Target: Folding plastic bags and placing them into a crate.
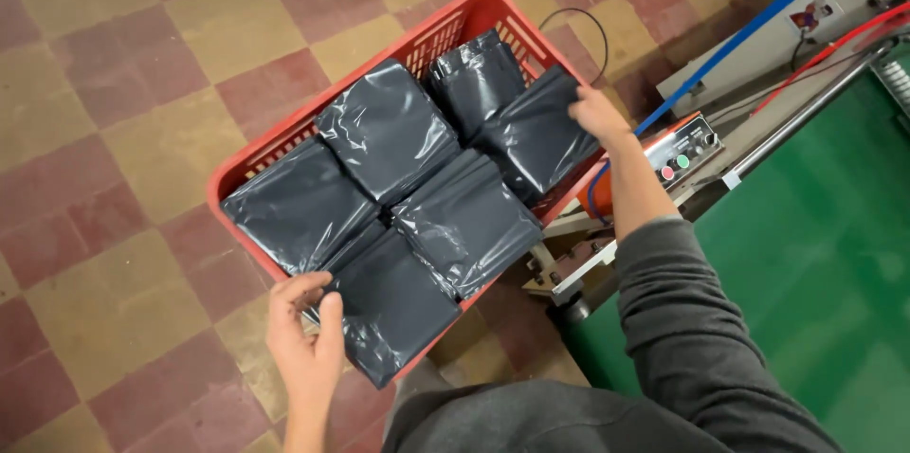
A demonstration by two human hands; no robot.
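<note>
The person is putting flat packs into a red plastic basket with holes in its walls. The basket sits on a floor of red and yellow square tiles. It is full of dark grey shiny plastic packs, laid side by side and on top of each other.

The step in hand looks like setting the packs straight in the basket. The next move, I think, calls for a soft push so each pack lies flat and none slides over the rim.

The left hand is at the near edge of the basket. Its fingers are curled and it pinches the edge of the near grey pack, which hangs a bit over the rim.

The right hand is at the far side. Its fingers bend down onto the corner of the far grey pack. I cannot tell if it grips the pack or just presses on it.

Beside the basket stands a machine with a green top and a small box with round buttons.
</note>
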